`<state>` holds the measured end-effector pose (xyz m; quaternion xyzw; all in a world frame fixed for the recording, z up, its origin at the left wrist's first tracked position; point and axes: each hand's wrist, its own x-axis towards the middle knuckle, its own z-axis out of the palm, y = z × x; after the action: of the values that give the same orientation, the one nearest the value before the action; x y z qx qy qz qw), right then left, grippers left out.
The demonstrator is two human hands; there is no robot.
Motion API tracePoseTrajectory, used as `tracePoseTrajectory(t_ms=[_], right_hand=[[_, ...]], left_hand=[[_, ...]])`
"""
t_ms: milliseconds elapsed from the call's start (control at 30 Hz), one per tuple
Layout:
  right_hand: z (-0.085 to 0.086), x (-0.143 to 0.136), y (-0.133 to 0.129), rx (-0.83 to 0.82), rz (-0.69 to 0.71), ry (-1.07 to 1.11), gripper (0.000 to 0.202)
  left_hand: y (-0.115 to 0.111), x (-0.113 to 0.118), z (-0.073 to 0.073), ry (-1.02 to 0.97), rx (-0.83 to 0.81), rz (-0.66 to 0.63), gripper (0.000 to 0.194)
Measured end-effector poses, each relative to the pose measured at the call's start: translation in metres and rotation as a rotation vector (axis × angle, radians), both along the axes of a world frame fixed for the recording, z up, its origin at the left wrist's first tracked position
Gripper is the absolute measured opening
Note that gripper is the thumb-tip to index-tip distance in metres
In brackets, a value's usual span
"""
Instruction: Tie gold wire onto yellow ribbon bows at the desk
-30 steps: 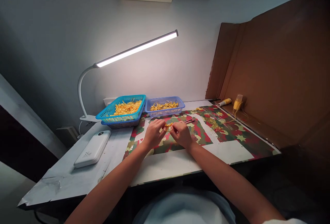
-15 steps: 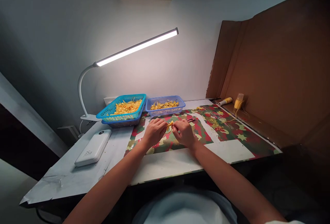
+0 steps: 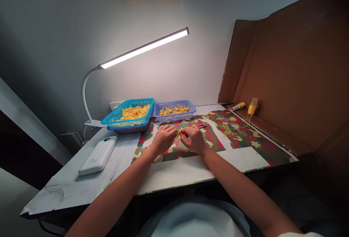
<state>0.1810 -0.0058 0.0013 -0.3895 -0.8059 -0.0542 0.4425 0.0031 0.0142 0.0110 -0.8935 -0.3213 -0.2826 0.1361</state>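
Observation:
Over the middle of the camouflage-patterned mat (image 3: 191,154), my hands almost meet at a small yellow flower (image 3: 179,132). My left hand (image 3: 164,137) pinches it from the left, its fingers curled. From the other side, the closed fingertips of my right hand (image 3: 193,138) press at the flower. Out of the top of that hand juts the end of a slim reddish tool, which looks like tweezers (image 3: 202,126); its tip is hidden by my fingers.
Behind my hands stand a turquoise basket (image 3: 109,119) of yellow petals, stacked on a blue one, and a lilac basket (image 3: 174,117) of darker yellow pieces. Yellow-green bits (image 3: 227,130) lie right. A power bank (image 3: 98,155), lamp (image 3: 144,47) and cardboard wall (image 3: 294,66) surround the work.
A thin curved strand that hung below the flower between my hands no longer shows. Both hands stay in nearly the same place, and the view has shifted very slightly.

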Motion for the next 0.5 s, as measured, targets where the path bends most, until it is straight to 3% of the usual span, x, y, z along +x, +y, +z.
tracePoseTrajectory(t_ms=[167, 500], right_hand=[[-0.0025, 0.0001, 0.0027, 0.034, -0.047, -0.043, 0.011], [-0.0016, 0.0016, 0.0039, -0.025, -0.036, -0.125, 0.026]], left_hand=[[-0.0003, 0.0005, 0.0002, 0.011, -0.018, 0.015, 0.026], [0.0026, -0.0026, -0.0015, 0.079, -0.022, 0.018, 0.026]])
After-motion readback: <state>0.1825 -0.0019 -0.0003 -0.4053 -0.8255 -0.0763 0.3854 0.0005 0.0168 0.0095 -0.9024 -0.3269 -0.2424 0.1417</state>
